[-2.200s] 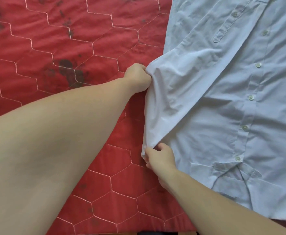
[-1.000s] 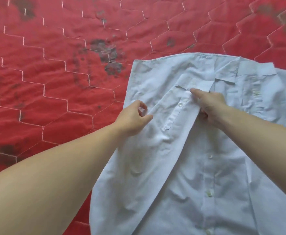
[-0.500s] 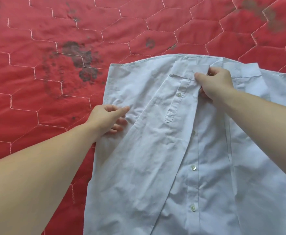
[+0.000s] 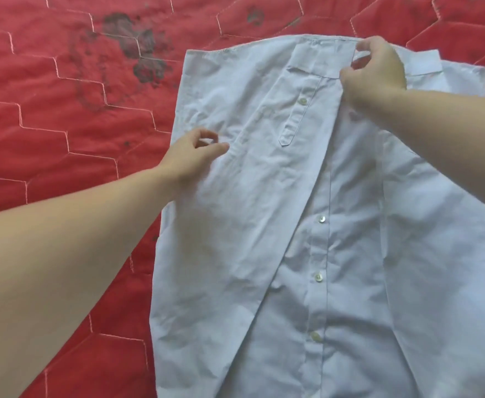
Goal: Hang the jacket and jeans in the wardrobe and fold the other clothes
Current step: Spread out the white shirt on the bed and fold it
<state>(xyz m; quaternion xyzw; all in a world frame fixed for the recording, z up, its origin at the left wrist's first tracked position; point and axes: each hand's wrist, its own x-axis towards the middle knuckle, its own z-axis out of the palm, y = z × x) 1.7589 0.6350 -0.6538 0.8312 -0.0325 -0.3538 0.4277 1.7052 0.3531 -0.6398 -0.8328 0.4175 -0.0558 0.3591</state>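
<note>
Shirt (image 4: 336, 225) cuff pinched by right hand (image 4: 374, 70) fingers; left hand (image 4: 191, 156) fingers loosely curled.

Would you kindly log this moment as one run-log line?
step: folding shirt | left hand: over folded sleeve, thumb and forefinger together | right hand: grip at cuff | surface: red quilt

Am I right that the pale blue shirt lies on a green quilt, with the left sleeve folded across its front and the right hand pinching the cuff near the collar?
Not quite: the quilt is red, not green, as the head view shows. The rest holds: the pale blue shirt lies on it, the sleeve is folded across its front, and the right hand pinches the cuff near the collar.
</note>
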